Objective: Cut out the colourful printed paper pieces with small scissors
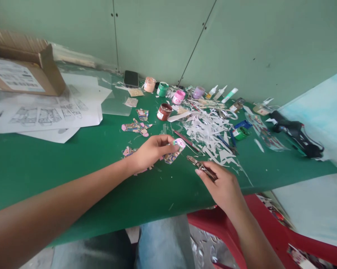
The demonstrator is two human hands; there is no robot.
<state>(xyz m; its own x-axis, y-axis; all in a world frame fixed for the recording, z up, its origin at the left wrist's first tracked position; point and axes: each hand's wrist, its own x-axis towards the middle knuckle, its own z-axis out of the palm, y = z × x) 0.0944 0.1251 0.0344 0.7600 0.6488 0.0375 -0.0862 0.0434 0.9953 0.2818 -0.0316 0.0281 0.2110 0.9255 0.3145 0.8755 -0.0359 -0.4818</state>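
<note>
Two hands work over the green table (pixel 81 194), and I judge the step in hand to be lining a tool up with a small piece. My left hand (pixel 147 153) pinches the patterned cutout (pixel 172 157) between thumb and fingers, its pink rounded end just beyond the thumb. My right hand (pixel 226 186) is closed around a metal tool (pixel 200 165), its tip angled toward the cutout but apart from it. As I read it, bridging that gap calls for a steady left pinch and a small leftward shift of the tool, with its tip square to the cutout's edge. Beyond my left hand lie more cutouts (pixel 136 127), with a brown jar (pixel 164 113) farther out; white paper scraps (pixel 210 130) spread beyond my right hand. Some things I can't make out: my left thumb and fingers cover part of the cutout, and my left wrist and forearm partly hide other pieces under them. My right fingers hide the tool's handles, so I can't tell exactly what kind it is or whether its jaws are parted, and the pattern is too small to read.
</note>
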